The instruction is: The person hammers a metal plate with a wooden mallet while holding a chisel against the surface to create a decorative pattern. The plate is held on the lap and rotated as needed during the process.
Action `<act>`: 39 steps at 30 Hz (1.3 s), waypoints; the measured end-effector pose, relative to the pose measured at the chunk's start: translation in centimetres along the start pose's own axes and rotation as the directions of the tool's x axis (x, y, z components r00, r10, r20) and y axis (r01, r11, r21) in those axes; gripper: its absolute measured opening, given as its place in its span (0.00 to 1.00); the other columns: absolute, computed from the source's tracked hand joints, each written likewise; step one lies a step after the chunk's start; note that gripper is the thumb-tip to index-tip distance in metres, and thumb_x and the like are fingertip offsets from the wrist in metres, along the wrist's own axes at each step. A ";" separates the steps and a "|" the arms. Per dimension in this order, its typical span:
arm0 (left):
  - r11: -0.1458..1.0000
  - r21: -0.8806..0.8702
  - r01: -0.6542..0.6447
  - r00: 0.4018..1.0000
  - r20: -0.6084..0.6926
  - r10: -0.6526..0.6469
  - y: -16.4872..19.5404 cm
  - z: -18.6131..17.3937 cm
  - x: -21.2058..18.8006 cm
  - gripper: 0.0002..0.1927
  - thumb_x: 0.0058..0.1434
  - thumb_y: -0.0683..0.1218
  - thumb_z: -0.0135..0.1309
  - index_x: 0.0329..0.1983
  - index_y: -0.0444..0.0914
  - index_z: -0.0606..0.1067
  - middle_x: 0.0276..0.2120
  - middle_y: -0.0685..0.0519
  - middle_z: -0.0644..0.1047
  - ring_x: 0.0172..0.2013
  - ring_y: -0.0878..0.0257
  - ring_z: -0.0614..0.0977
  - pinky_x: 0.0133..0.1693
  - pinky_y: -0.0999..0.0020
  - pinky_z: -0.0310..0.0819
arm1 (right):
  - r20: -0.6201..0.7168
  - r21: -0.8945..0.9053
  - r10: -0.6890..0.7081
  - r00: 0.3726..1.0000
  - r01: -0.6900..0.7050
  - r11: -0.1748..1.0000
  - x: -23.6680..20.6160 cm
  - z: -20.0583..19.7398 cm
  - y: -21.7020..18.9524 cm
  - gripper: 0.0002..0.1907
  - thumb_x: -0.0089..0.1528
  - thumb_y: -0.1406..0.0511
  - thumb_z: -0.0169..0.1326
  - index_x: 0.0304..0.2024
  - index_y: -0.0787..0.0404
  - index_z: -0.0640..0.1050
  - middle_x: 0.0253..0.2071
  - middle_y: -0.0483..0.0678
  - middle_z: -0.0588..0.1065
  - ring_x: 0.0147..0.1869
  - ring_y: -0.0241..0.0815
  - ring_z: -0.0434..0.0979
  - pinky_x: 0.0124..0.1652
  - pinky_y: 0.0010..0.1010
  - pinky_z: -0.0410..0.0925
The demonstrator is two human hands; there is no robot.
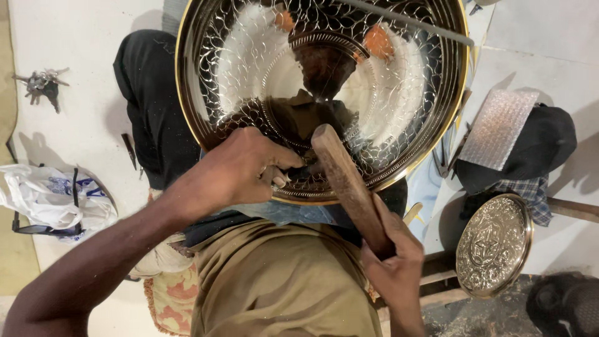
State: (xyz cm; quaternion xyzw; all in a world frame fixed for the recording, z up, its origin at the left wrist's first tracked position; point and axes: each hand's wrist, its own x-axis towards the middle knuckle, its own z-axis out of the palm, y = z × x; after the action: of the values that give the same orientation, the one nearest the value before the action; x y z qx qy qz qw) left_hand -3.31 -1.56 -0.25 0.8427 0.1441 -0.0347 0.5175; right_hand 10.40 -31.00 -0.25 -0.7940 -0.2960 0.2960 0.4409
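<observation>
Just beyond the left hand [240,168], the big round engraved metal tray [249,68] is lying tilted across the person's lap, its near rim passing under the fingers. That hand is curling closed, pinching something small against the patterned surface; what it is cannot be made out. The right hand [393,259] is wrapping tight around the lower end of a wooden mallet handle [346,181], whose long axis is running up and leftward from that hand, its far end sitting right beside the left hand's fingertips [281,180], over the tray's near edge.
</observation>
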 end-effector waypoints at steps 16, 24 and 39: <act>0.998 0.020 -0.056 0.997 -0.056 0.057 0.5 -0.7 -0.8 0.24 0.45 0.35 0.62 0.49 0.33 0.81 0.34 0.44 0.84 0.31 0.54 0.85 0.39 0.60 0.80 | 0.054 -0.155 0.049 0.997 -0.040 0.987 -1.3 -0.7 0.6 0.39 0.48 0.79 0.54 0.66 0.72 0.73 0.46 0.54 0.78 0.47 0.40 0.80 0.47 0.28 0.71; 0.997 0.042 -0.066 0.997 -0.039 0.068 0.1 -1.0 -0.9 0.24 0.45 0.35 0.61 0.50 0.33 0.81 0.33 0.44 0.84 0.33 0.54 0.85 0.42 0.59 0.78 | -0.037 0.094 0.138 0.990 -0.134 0.986 -1.9 -0.7 2.2 0.39 0.51 0.79 0.57 0.67 0.69 0.70 0.45 0.52 0.79 0.48 0.37 0.79 0.50 0.25 0.71; 0.999 -0.001 -0.040 0.998 0.045 0.040 -0.8 -0.9 -0.4 0.23 0.49 0.36 0.61 0.51 0.33 0.79 0.39 0.44 0.84 0.34 0.59 0.87 0.39 0.67 0.84 | -0.012 0.146 0.151 0.988 -0.148 0.978 -3.3 -0.5 3.2 0.37 0.53 0.79 0.55 0.68 0.70 0.69 0.53 0.52 0.77 0.54 0.36 0.77 0.53 0.25 0.70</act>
State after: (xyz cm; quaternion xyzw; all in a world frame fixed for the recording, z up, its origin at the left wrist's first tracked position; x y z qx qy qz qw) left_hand -3.96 -0.55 -0.42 0.8444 0.1154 -0.0432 0.5213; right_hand 9.29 -35.04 -2.16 -0.7834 -0.2082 0.3395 0.4771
